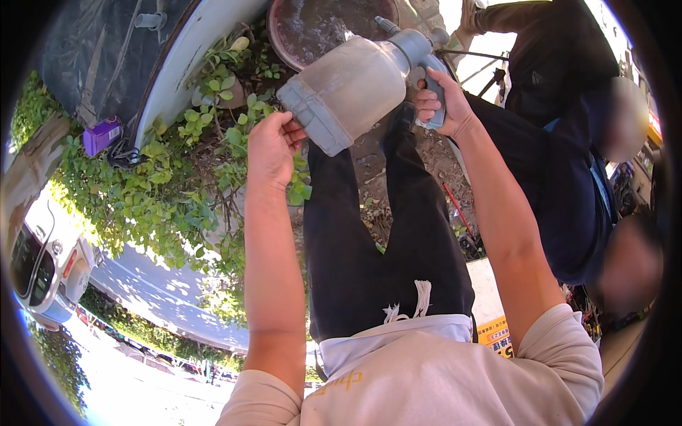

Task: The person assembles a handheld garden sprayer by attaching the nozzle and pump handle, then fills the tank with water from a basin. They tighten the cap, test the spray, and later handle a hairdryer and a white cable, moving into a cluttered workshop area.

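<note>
A grey paint sprayer [355, 82] with a large translucent cup and a blue-grey handle is held out in front of me, above my black trousers. My right hand [440, 99] is wrapped around its handle at the right. My left hand [273, 142] touches the grey lid rim at the cup's lower left end, fingers curled on its edge. The sprayer's nozzle points away toward the upper right.
Green leafy plants [163, 184] spread at the left, beside a purple box [103, 135] and a white curved rim [177, 64]. A round reddish pot [312, 28] sits beyond the sprayer. Another person in dark blue clothes [568, 177] crouches at the right. A white car [42, 263] stands at the far left.
</note>
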A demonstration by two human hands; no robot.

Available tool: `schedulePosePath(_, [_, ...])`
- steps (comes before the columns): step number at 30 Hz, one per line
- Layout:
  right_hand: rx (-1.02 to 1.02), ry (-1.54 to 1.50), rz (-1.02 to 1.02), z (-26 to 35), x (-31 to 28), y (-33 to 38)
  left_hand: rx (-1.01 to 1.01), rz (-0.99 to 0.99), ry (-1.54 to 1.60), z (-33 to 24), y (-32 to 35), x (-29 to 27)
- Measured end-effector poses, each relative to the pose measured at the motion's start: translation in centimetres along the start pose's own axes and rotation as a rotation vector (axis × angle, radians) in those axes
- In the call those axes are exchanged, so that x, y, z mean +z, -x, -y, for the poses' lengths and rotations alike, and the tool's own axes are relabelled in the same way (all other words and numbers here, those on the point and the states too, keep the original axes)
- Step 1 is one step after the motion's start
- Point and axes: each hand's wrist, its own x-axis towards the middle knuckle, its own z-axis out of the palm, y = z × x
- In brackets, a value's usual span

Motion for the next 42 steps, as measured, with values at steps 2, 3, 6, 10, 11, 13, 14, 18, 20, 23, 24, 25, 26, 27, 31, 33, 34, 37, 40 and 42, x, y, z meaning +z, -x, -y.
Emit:
schedulePosePath(2, [0.0, -0.005, 0.014, 0.0, -0.1, 0.0, 0.002, 0.0, 0.001, 0.1, -0.1, -0.1])
schedulePosePath(3, [0.004, -0.007, 0.013, 0.0, -0.2, 0.0, 0.003, 0.002, 0.002, 0.1, -0.1, -0.1])
schedulePosePath(6, [0.014, -0.013, 0.012, 0.0, -0.4, -0.2, 0.005, 0.001, 0.012, 0.1, 0.0, -0.2])
schedulePosePath(10, [0.021, -0.01, 0.016, -0.1, -0.5, -0.2, 0.011, -0.01, 0.015, 0.4, 0.0, -0.2])
schedulePosePath(11, [0.021, -0.008, 0.017, -0.1, -0.6, -0.2, 0.007, -0.013, 0.016, 0.4, 0.0, -0.2])
schedulePosePath(13, [0.016, -0.003, 0.02, -0.2, -0.7, -0.2, 0.0, -0.018, 0.016, 0.5, 0.0, -0.1])
schedulePosePath(14, [0.015, -0.001, 0.023, -0.3, -0.8, -0.2, -0.011, -0.019, 0.011, 0.6, -0.2, -0.2])
schedulePosePath(18, [-0.031, 0.047, -0.038, -0.5, -0.5, -0.2, -0.084, -0.032, 0.027, 2.4, -2.2, -1.3])
schedulePosePath(20, [-0.086, 0.103, -0.11, -0.8, 0.5, -0.3, -0.166, -0.042, 0.078, 3.9, -3.9, -1.9])
schedulePosePath(23, [-0.114, 0.197, -0.154, -0.9, 2.3, -1.4, -0.303, -0.051, 0.186, 7.7, -7.6, -3.4])
schedulePosePath(24, [-0.121, 0.222, -0.193, -1.0, 2.6, -2.0, -0.314, -0.116, 0.191, 8.0, -8.0, -2.8])
schedulePosePath(25, [-0.128, 0.249, -0.23, -1.2, 2.9, -2.8, -0.324, -0.182, 0.199, 8.6, -8.3, -2.2])
schedulePosePath(26, [-0.13, 0.278, -0.267, -1.5, 3.2, -3.7, -0.334, -0.252, 0.208, 8.9, -8.5, -2.0])
schedulePosePath(27, [-0.177, 0.328, -0.318, -1.8, 3.6, -4.5, -0.326, -0.276, 0.181, 8.6, -8.5, -1.8])
schedulePosePath(31, [-0.24, 0.718, -0.497, -2.4, 3.9, -8.7, 0.091, -0.346, -0.038, 2.2, -6.5, -0.5])
schedulePosePath(33, [-0.263, 0.829, -0.505, -2.6, 2.6, -10.8, 0.393, -0.355, -0.089, -2.7, -5.8, -1.3])
schedulePosePath(34, [-0.274, 0.883, -0.515, -2.7, 1.6, -11.9, 0.572, -0.419, -0.222, -5.4, -6.3, -2.2])
schedulePosePath(37, [-0.327, 1.037, -0.579, -2.8, -1.1, -14.4, 0.918, -0.576, -0.561, -13.2, -9.1, -6.5])
schedulePosePath(40, [-0.322, 1.12, -0.596, -2.3, -2.1, -15.3, 1.08, -0.794, -1.064, -19.9, -15.1, -12.7])
schedulePosePath(42, [-0.272, 1.136, -0.593, -1.7, -3.1, -16.0, 1.121, -0.929, -1.247, -22.7, -18.4, -14.5])
